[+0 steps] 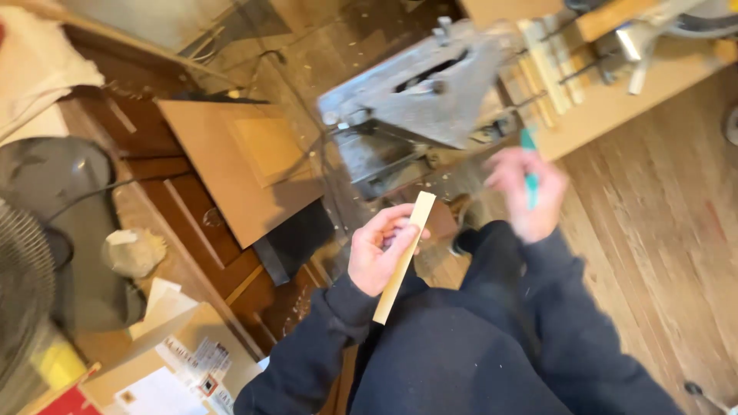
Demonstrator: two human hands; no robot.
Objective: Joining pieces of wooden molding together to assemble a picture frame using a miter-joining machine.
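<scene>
Wooden floorboards strewn with sawdust carry a metal table saw (419, 92), a flat brown board (231, 165) and a grey fan (31, 253) at the left edge. Over the person's dark-clad lap, the left hand (378, 250) has its grip closed around a pale wooden strip (403, 257), which slants up toward the saw. Blurred and well apart to the right, the right hand (530, 196) has its grip wrapped on a teal pen (529, 173), held upright.
</scene>
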